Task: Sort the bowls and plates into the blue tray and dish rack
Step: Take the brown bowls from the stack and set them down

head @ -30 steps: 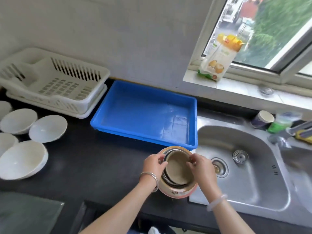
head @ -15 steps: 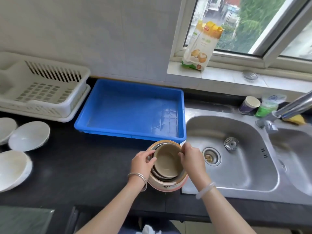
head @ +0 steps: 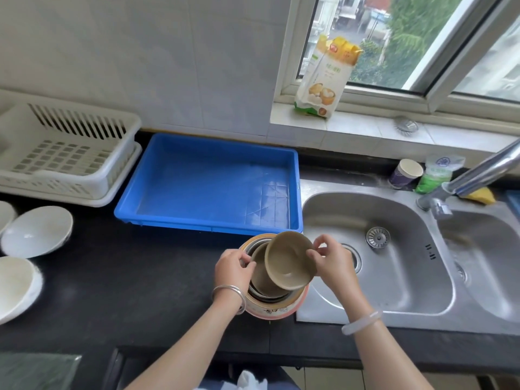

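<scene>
Right hand (head: 333, 263) fingers pinch one tan dish (head: 289, 260); left hand (head: 233, 267) grips the bowl stack (head: 274, 304); three white bowls (head: 36, 230).

Two bare hands showed, the left hand (head: 234, 266) and the right hand (head: 333, 261). One rectangular blue plastic tray (head: 209, 183) and one white slatted plastic dish rack (head: 63, 149) stood on the counter. Three white ceramic bowls (head: 36, 230) lay at the left, with the edge of a fourth just visible. Two tan shallow bowls (head: 289, 260) could be counted in one nested stack; how many steel bowls lay beneath was unclear. The steel sink (head: 374, 277) had two basins.
</scene>
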{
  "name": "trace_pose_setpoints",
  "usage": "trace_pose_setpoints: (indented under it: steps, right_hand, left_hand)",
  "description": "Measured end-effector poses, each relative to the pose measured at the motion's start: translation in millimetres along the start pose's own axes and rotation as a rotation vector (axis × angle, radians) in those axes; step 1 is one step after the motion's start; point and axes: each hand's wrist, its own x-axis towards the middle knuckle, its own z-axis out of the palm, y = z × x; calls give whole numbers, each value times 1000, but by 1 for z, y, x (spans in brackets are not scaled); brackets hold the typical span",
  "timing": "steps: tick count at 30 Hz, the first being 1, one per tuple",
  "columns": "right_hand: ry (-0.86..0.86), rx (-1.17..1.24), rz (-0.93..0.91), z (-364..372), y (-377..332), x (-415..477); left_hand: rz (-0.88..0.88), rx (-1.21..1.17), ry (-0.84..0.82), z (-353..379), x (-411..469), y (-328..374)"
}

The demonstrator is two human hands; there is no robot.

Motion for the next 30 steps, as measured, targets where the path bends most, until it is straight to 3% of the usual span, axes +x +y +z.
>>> trace_pose_setpoints:
  steps: [16,25,30]
  right_hand:
    - [-77,215,-47,-16,-27,7]
    - [-230,189,-181,36,-87,15]
    - [-423,198,-192,100,-123,14]
  left_hand:
    - [-123,-226,63,-37,10,6]
    - [-326,-453,279,-104,14,-50]
    - [-486,-609,453,-139,2,-104]
